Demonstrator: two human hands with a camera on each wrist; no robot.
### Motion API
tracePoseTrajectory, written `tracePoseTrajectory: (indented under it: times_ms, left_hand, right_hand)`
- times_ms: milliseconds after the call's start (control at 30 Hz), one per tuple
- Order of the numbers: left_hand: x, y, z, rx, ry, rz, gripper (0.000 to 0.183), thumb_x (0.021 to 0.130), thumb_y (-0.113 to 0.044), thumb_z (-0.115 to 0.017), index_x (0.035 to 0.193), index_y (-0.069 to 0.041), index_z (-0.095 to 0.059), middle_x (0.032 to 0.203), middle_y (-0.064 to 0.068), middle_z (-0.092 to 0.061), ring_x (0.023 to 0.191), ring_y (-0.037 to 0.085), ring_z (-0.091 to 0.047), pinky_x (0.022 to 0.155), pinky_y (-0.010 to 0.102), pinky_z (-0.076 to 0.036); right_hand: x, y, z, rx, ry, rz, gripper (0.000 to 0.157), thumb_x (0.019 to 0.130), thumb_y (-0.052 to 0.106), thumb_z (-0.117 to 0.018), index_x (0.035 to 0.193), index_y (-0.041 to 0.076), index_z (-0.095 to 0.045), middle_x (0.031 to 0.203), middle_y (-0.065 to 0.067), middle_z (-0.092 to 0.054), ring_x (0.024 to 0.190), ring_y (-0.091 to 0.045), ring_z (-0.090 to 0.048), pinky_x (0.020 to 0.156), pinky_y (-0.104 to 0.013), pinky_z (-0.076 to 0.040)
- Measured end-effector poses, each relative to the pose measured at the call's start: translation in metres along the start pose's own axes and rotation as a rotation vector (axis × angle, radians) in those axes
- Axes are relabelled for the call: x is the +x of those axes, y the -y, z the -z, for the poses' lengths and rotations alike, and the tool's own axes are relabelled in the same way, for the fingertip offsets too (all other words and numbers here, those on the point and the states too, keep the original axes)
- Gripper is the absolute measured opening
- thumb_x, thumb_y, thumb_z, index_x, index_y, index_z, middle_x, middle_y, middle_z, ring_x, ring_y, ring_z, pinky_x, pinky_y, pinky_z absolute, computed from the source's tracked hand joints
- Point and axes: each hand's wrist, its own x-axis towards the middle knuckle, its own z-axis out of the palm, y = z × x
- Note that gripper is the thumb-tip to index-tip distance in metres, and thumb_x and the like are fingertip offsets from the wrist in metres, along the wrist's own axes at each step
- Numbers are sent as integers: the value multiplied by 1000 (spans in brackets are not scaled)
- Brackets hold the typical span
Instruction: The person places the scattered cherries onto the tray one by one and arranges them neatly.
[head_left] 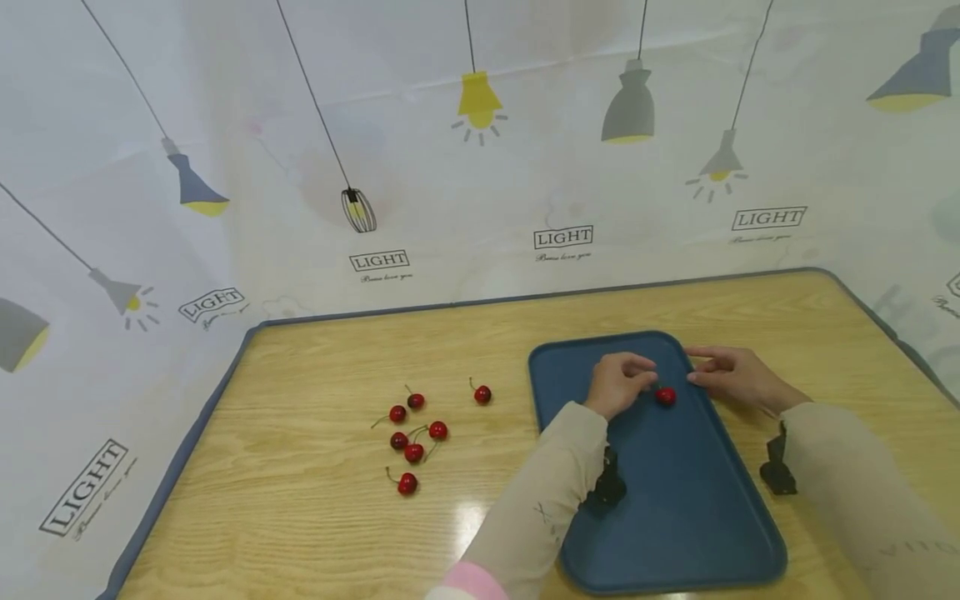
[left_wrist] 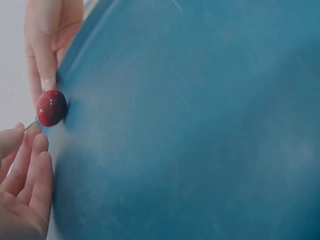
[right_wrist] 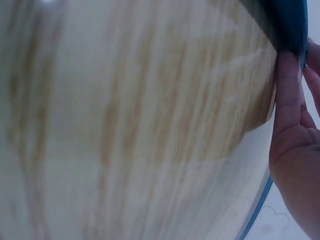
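Note:
Over the far part of the blue tray (head_left: 675,508), my left hand (head_left: 617,386) pinches the thin stem of a red cherry (head_left: 665,397). In the left wrist view the cherry (left_wrist: 51,108) is at the end of its stem, beyond the left fingertips; whether it touches the tray I cannot tell. My right hand (head_left: 738,377) holds the tray's right rim near the far corner. The right wrist view has the thumb and fingers (right_wrist: 288,95) on either side of the tray's edge (right_wrist: 292,25).
Left of the tray, several stemmed cherries (head_left: 413,452) lie loosely grouped on the wooden table (head_left: 300,517). One cherry (head_left: 482,394) sits apart, nearer the tray. A white lamp-print cloth (head_left: 465,192) stands along the table's back and sides.

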Motion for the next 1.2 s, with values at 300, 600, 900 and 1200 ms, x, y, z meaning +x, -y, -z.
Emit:
tracePoseTrajectory:
  times_ms: [300, 600, 900, 1200]
  left_hand:
    - [0, 1, -4, -136, -61, 70, 5, 77, -7, -68, 82, -7, -68, 70, 3, -66, 58, 10, -60, 48, 21, -46]
    - [1, 4, -4, -144, -55, 87, 4, 78, -7, -67, 81, -6, -69, 70, 3, -66, 60, 10, -60, 51, 22, -47]
    - [0, 0, -1, -144, -30, 115, 6, 78, -9, -67, 82, -9, -71, 69, 0, -64, 60, 8, -57, 53, 23, -47]
    - [1, 0, -3, -94, -33, 118, 6, 78, -8, -67, 82, -8, -71, 68, -1, -63, 58, 7, -55, 51, 21, -46]
  right_hand:
    - [1, -1, 1, 13, -9, -12, 58, 86, 25, -59, 131, -5, -37, 98, -17, -60, 82, -11, -57, 68, -24, -47]
    - [1, 1, -2, 38, -9, 2, 58, 86, 22, -60, 130, -7, -37, 95, -17, -60, 81, -11, -57, 67, -24, -48]
    - [2, 0, 0, 19, -11, -9, 57, 86, 22, -59, 131, -4, -37, 97, -17, -59, 82, -14, -57, 68, -24, -47]
    - [1, 0, -1, 34, -8, -10, 57, 86, 23, -58, 132, -5, -36, 98, -19, -59, 83, -14, -57, 70, -24, -48]
